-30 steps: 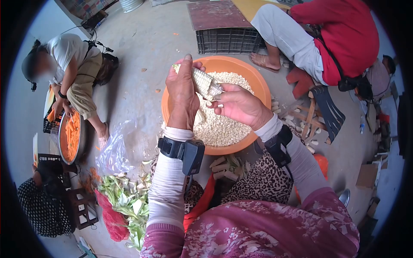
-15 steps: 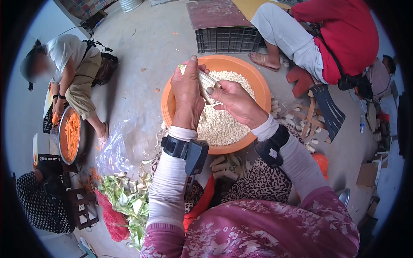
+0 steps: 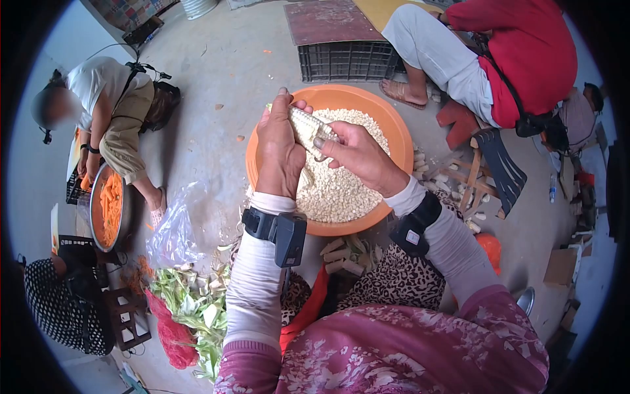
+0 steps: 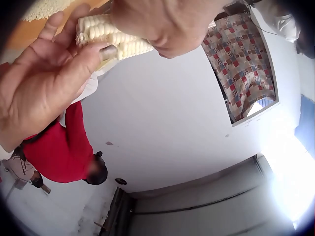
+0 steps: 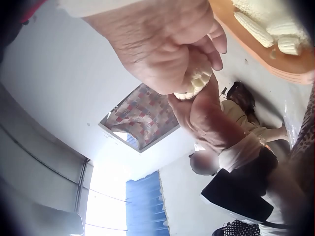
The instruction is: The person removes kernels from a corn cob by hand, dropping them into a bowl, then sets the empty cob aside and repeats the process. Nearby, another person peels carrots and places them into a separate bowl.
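Note:
A pale ear of corn (image 3: 303,126), partly stripped of kernels, is held slanting over an orange basin (image 3: 401,141). Around its upper part my left hand (image 3: 279,150) grips, thumb along one side. My right hand (image 3: 364,157) holds the lower end, its thumb lying on the kernel rows. In the left wrist view that thumb presses beside rows of kernels (image 4: 96,29). The right wrist view shows the end of the ear between both hands, mostly covered by fingers. Loose white kernels (image 3: 341,203) fill much of the basin, and bare cobs (image 5: 253,29) lie on them.
Green husks (image 3: 203,315) and a clear plastic bag (image 3: 174,230) lie to the left. Cobs (image 3: 344,256) sit before the basin. A black crate (image 3: 348,62) stands behind it. One person in red (image 3: 535,59) sits right; another handles carrots (image 3: 111,203) at left.
The right thumb has moved from the ear's lower end up onto its kernel rows. The left hand shifted slightly right, then back, turning the ear a little.

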A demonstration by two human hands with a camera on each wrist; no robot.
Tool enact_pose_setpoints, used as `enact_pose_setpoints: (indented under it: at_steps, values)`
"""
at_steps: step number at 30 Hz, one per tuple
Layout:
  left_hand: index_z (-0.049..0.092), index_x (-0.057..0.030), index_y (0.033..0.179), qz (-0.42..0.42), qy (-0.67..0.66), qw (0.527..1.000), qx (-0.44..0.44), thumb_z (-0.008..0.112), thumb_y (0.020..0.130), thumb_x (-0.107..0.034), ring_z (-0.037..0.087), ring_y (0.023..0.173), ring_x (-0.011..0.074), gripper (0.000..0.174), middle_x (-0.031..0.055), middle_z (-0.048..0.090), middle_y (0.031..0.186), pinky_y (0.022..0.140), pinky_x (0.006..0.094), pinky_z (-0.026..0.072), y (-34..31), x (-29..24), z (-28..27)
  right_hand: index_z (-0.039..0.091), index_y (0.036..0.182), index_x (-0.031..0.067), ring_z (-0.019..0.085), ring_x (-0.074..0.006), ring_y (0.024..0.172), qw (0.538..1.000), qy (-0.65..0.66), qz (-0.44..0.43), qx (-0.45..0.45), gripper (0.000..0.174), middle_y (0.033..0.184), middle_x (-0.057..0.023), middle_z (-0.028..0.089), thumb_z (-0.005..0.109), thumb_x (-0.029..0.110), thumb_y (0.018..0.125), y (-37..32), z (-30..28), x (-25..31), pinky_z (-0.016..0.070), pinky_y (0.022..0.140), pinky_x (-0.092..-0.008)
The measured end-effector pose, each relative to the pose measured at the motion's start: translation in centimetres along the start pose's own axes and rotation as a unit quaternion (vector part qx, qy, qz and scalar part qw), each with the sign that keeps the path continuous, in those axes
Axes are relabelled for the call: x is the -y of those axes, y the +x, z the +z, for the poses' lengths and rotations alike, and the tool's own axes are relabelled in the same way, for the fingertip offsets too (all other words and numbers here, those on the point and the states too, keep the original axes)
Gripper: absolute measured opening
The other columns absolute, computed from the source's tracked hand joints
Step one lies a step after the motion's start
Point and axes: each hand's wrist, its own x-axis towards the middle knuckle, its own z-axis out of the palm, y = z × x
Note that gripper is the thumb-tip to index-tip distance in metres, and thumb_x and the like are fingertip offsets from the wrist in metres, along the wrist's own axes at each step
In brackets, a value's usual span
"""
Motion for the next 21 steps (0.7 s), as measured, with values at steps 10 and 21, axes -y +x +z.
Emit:
enact_pose_setpoints:
  at_steps: [10, 21]
  values:
    - [0.049, -0.0028, 0.094, 0.015, 0.047, 0.999, 0.018, 0.059, 0.087, -0.018, 0.057, 0.069, 0.0183, 0.019, 0.0099, 0.056, 0.075, 0.058, 0.0314, 0.0506, -0.47, 0.55, 0.56, 0.054, 0.099, 0.0018, 0.052, -0.0074, 0.081, 0.987, 0.135, 0.081, -0.041, 0.040, 0.090, -0.0015, 0.054, 0.059, 0.040, 0.087, -0.02, 0.43, 0.42, 0.0463, 0.065, -0.0248]
    - [0.050, -0.0032, 0.091, 0.011, 0.018, 1.000, 0.003, 0.058, 0.087, -0.017, 0.057, 0.069, 0.0195, 0.016, 0.0097, 0.057, 0.076, 0.061, 0.0318, 0.0504, -0.26, 0.08, 0.21, 0.054, 0.105, 0.0022, 0.052, -0.0060, 0.078, 0.981, 0.186, 0.047, -0.006, 0.036, 0.093, -0.0017, 0.056, 0.058, 0.033, 0.088, -0.08, 0.41, 0.36, 0.0455, 0.064, -0.0232]
